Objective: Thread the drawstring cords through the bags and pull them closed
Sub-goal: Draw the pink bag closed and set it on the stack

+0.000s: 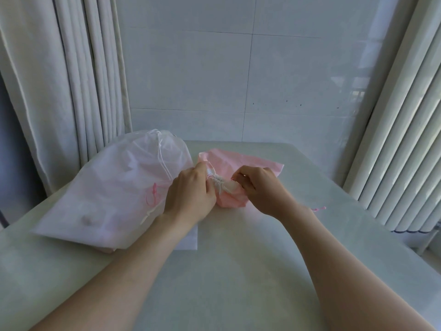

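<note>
Pinching the pink bag (241,161) at its gathered mouth, my left grip (191,194) and right grip (260,187) sit close together. A pink cord (319,208) trails beyond my right grip, so threading seems unfinished. Beside my left grip, the white bag (114,187) looks already cinched.

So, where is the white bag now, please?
In the head view, the white bag lies left on the table, beside the left hand and pink bag.
</note>
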Demonstrator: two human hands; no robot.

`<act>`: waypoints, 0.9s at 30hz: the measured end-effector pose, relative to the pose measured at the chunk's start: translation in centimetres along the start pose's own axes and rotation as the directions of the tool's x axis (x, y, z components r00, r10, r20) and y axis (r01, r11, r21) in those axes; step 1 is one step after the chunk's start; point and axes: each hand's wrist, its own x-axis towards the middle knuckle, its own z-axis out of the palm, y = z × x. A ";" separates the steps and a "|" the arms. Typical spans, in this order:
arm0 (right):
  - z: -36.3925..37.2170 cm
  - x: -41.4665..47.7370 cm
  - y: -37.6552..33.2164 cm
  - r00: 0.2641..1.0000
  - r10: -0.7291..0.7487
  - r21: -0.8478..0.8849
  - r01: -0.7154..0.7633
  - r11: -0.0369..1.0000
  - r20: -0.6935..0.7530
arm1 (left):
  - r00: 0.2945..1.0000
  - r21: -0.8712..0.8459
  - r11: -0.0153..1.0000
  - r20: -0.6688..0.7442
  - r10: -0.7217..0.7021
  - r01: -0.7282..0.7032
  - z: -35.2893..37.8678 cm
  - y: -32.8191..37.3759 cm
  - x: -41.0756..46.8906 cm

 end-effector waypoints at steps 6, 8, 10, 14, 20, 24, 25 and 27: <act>0.3 0.1 -0.8 1.000 0.009 0.004 -0.009 1.000 -0.022 | 0.993 -0.039 0.996 0.089 -0.078 0.082 0.3 0.1 -0.6; 0.2 0.3 -0.9 0.999 0.034 -0.003 -0.034 0.999 -0.028 | 0.982 0.003 0.990 0.128 -0.142 0.143 0.1 0.2 -0.4; -0.1 0.3 -1.1 0.997 0.060 -0.044 -0.062 0.997 -0.049 | 0.972 0.038 0.982 0.139 -0.188 0.185 -0.1 0.2 -0.3; -0.2 0.3 -2.3 0.978 0.109 -0.024 -0.115 0.993 -0.176 | 0.985 0.010 0.987 0.068 -0.161 0.161 0.2 -0.2 -0.1; -1.8 0.6 -1.6 0.972 0.142 0.028 -0.140 0.990 -0.186 | 1.000 0.084 0.996 0.006 -0.008 0.008 -0.8 -0.5 0.7; -1.7 0.3 -1.0 0.970 0.181 -0.006 -0.184 0.983 -0.161 | 0.995 0.176 0.983 0.086 0.041 -0.055 -0.8 0.4 0.5; -1.9 0.1 -0.8 0.975 0.175 -0.025 -0.180 0.983 -0.134 | 0.992 0.195 0.978 0.119 0.049 -0.072 -0.9 0.4 0.4; -2.5 -0.1 -0.6 0.986 0.157 -0.009 -0.158 0.987 -0.062 | 0.988 0.220 0.971 0.146 0.058 -0.090 -1.2 0.0 0.2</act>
